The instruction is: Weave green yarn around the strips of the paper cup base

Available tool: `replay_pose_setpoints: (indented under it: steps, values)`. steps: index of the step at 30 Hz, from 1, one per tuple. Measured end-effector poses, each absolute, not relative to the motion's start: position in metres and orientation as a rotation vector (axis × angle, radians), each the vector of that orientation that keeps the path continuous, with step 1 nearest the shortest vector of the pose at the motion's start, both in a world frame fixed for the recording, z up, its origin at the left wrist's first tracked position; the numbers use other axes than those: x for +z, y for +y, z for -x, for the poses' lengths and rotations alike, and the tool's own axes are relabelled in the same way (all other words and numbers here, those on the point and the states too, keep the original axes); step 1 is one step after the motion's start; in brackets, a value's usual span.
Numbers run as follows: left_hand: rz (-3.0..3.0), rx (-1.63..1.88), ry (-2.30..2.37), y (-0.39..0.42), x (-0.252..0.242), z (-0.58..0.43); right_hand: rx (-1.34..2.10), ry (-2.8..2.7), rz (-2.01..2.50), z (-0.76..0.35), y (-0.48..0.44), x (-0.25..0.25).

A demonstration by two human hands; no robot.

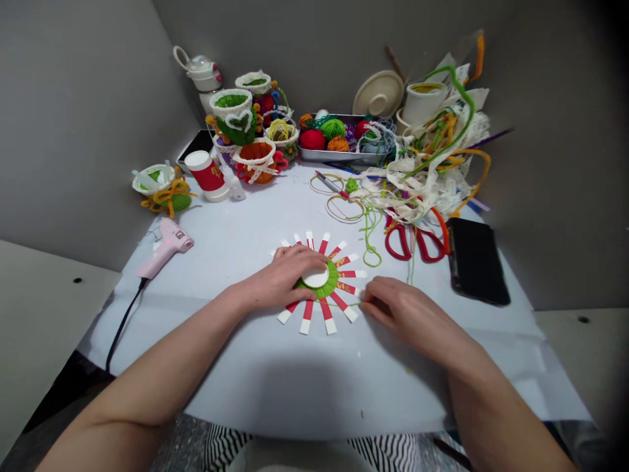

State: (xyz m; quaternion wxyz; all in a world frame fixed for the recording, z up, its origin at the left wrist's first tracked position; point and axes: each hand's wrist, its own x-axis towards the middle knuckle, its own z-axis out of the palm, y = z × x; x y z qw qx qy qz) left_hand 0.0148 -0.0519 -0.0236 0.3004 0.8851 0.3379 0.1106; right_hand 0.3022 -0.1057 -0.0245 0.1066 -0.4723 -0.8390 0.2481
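A paper cup cut into flat red and white strips (328, 318) is spread on the table like a sunburst. Bright green yarn (333, 278) is wound in a ring around its round white base (314, 279). My left hand (293, 267) holds the cup down from the left, its thumb on the near side and its fingers on the far side and over the base. A thin green strand runs from the ring to the right, where my right hand (396, 301) pinches it between closed fingers just beyond the strip tips.
Red-handled scissors (410, 244) and a black phone (476, 261) lie to the right. At left is a pink glue gun (166, 249) with its cord. Yarn-covered cups (258, 157), a metal tray (339, 156) of yarn balls and a heap of lace (417, 183) line the back.
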Motion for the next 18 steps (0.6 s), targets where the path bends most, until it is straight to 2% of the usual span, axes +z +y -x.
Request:
replay_pose_setpoints:
  steps: [9,18]
  values:
    - [-2.347,0.333,0.881,-0.052,-0.025,-0.015,0.489,-2.058,1.528,-0.275,-0.090,-0.050]
    - [-2.375,0.401,0.892,-0.055,-0.028,-0.014,0.524,-2.027,1.618,-0.269,-0.091,-0.055]
